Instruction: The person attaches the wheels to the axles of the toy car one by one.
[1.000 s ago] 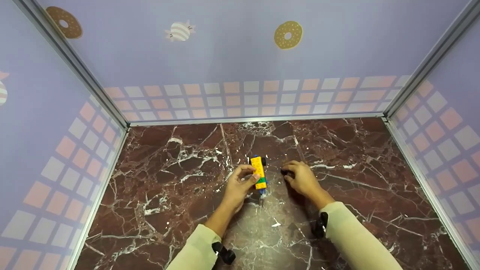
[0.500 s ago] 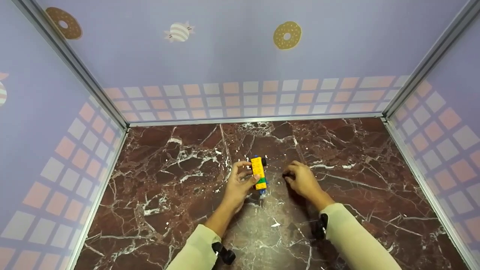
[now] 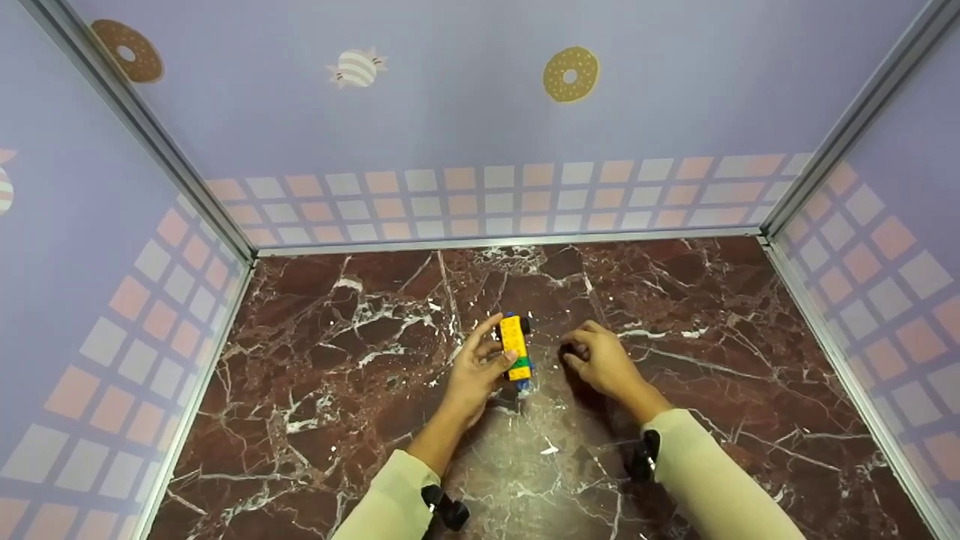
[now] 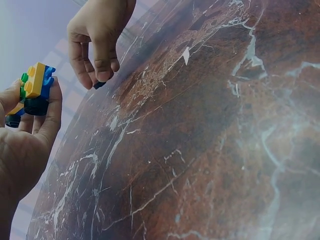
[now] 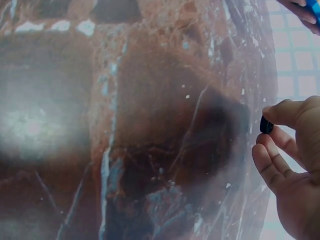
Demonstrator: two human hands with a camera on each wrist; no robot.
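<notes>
A toy car of building bricks [image 3: 515, 341] is in my left hand [image 3: 471, 379], held between thumb and fingers. Yellow studded bricks and a green one form its top, over a blue base. In the left wrist view black wheels [image 4: 36, 105] show beneath the yellow brick [image 4: 35, 80]. To the right of the car, my right hand [image 3: 606, 366] pinches a small black wheel [image 5: 266, 125] between thumb and forefinger, apart from the car. Part of the car's left side is hidden by my left fingers.
Both hands are over a dark red marbled tabletop [image 3: 360, 420] with white veins. A patterned purple back wall [image 3: 450, 112] and two side walls enclose it, joined by metal edging. Dark wrist devices [image 3: 446, 508] sit at both sleeves.
My left forefinger has straightened forward along the car's far left side, while the thumb stays on it. The right hand keeps the wheel in nearly the same place.
</notes>
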